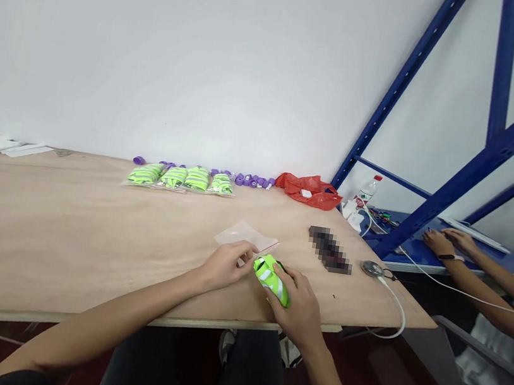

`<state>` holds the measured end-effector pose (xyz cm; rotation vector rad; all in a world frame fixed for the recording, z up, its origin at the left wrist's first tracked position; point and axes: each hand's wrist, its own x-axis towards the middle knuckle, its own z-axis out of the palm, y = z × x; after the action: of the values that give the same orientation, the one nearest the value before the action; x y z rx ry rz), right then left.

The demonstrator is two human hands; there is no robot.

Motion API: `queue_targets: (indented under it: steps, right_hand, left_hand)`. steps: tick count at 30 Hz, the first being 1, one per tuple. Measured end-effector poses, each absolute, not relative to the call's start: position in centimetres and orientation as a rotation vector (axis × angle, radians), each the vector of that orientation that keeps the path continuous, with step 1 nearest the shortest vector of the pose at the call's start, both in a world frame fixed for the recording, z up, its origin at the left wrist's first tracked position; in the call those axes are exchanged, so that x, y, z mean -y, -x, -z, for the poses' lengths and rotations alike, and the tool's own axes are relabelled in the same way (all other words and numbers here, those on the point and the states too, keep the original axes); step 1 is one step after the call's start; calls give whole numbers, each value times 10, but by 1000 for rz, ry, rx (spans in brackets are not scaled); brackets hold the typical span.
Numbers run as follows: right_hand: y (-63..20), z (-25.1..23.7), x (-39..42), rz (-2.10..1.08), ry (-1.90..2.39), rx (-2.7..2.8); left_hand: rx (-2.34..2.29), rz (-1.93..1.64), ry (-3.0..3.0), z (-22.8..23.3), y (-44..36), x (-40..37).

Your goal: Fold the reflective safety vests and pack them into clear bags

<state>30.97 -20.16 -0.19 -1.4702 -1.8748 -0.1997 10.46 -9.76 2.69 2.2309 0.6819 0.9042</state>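
Neon-green bundle (272,278), silver stripes

Both forearms are bare right down to the hands: the left hand (222,265) and the right hand (301,307) carry no gloves, rings or watch. The legs below are in dark trousers, and a light shoe, possibly a trainer, shows between them.

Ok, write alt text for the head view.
The right hand grips a rolled green reflective band at a wooden table's near edge while the left hand pinches a clear bag. Four bagged bands line the wall.
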Motion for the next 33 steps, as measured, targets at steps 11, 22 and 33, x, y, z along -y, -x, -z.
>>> queue_targets:
  steps: [11, 22, 33]
  right_hand:
    - [-281, -61, 221, 105, 978, 2583]
    - [-251, -58, 213, 75, 929, 2619]
    - [-235, -78, 208, -150, 787, 2775]
  left_hand:
    - [-551, -789, -2016, -54, -94, 106]
    - [-656, -933, -1698, -49, -86, 114]
    - [-702, -1055, -1876, -79, -59, 123]
